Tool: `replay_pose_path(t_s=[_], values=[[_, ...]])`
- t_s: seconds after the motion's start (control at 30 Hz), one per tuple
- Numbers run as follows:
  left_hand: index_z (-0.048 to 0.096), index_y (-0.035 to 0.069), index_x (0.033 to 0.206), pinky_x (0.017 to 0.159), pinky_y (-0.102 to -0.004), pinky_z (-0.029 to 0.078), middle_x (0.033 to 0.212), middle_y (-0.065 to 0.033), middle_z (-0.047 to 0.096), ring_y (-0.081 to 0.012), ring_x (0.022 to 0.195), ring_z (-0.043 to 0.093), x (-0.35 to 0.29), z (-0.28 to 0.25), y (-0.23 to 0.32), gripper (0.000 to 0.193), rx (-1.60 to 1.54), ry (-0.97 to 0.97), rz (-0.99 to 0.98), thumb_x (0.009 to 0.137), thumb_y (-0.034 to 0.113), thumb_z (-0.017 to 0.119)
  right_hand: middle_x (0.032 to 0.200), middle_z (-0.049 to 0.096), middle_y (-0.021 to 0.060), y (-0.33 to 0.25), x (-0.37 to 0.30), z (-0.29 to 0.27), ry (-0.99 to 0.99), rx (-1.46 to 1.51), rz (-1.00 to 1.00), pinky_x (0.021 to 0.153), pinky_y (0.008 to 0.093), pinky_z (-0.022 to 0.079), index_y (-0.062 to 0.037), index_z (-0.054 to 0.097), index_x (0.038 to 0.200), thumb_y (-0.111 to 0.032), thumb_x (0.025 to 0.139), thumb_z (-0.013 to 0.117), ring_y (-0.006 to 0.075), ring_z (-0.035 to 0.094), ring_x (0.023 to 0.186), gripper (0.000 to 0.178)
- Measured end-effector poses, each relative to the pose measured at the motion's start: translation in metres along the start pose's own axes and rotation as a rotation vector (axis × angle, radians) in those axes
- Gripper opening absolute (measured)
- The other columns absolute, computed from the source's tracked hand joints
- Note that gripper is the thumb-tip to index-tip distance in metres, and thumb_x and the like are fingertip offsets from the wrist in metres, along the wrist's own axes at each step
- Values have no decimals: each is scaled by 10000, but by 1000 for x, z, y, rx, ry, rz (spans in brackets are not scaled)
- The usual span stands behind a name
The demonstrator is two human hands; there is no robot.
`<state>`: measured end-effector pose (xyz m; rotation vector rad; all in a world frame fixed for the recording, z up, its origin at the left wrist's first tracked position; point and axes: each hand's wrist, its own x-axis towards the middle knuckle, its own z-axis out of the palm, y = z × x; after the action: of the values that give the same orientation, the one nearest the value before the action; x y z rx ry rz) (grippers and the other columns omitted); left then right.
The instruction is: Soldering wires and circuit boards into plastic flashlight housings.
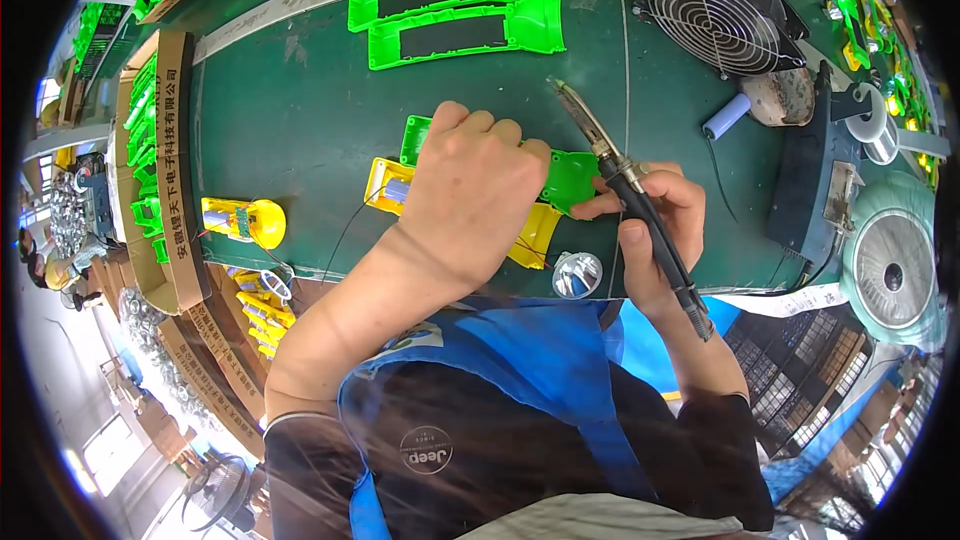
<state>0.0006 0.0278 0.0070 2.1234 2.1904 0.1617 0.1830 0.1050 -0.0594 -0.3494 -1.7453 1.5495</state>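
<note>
Near the front edge of the worktop (290, 90), my left hand (478, 185) clasps a shell (573, 180) that the iron (640, 202) my right hand (668, 225) grips could melt if tilted.

bench (290, 90) bright | window (108, 453) glaring lower left | edges bent, rim black | lower foreground blurred

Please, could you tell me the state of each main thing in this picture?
Left hand: curled over the green shell
Right hand: closed around the soldering iron
Soldering iron: held, tip apart from the shell
Loose green shells: lying beyond the hands
Blue cell: lying on its side
Black fan: spinning or stopped, cannot tell
Cardboard box: open, holding green parts
</note>
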Motion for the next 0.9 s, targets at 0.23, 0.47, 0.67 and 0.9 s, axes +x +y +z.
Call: replay_pose_path(t_s=[0.23,0.47,0.67,0.9], values=[[598,95,726,751,-369,395,721,-60,575,-237,766,583,6,-5,0,51,-66,23,33,766,114,573,983,595,175,-15,3,-7,98,-35,109,861,366,488,-9,354,1137,-340,954,537,244,648,933,420],[568,89,683,710,-404,375,690,-82,573,-274,709,562,-2,3,-5,109,-19,89,82,783,130,562,1094,487,110,11,-8,7,187,155,36,745,307,523,-16,435,1151,-140,916,604,194,655,826,315],[596,87,677,701,-401,370,681,-86,580,-266,700,563,-6,5,-2,111,-91,132,137,784,119,584,991,518,90,-9,-8,8,127,-73,122,793,323,536,-23,389,1122,-193,960,530,179,668,774,274],[608,109,689,718,-385,384,691,-72,598,-245,713,600,-10,0,1,77,-46,101,133,756,148,607,944,559,91,-7,-7,4,114,9,194,826,355,523,-35,373,1132,-191,973,489,173,657,781,251]])
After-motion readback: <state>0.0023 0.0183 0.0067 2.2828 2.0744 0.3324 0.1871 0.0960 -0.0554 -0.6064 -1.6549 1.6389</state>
